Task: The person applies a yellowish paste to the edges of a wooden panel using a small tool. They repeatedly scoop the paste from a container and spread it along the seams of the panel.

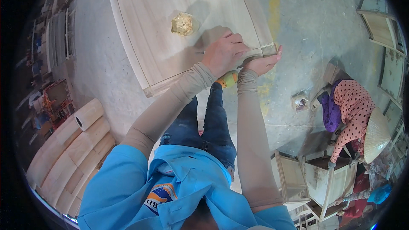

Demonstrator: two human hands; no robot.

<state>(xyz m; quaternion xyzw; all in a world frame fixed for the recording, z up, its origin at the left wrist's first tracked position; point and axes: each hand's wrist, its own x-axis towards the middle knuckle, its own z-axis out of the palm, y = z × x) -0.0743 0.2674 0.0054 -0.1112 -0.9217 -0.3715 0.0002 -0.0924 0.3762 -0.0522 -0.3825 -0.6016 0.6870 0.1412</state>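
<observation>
A pale wooden panel (162,53) with a framed edge stretches out in front of me. Near its right corner, my left hand (226,52) is closed around a thin tool (200,53), whose narrow dark end sticks out on the left; its working end is hidden by the fingers. My right hand (263,64) lies against the panel's corner with the fingers stretched out, palm turned up, and no held object shows in it. A small cup of crumbly yellowish paste (182,24) stands on the panel, left of and beyond my hands.
Curved wooden pieces (72,153) are stacked at the left. At the right a person in a dotted shirt and conical hat (355,110) bends over a wooden cabinet frame (328,179). Another person (379,194) is partly visible lower right. Wooden frames (390,70) line the far right.
</observation>
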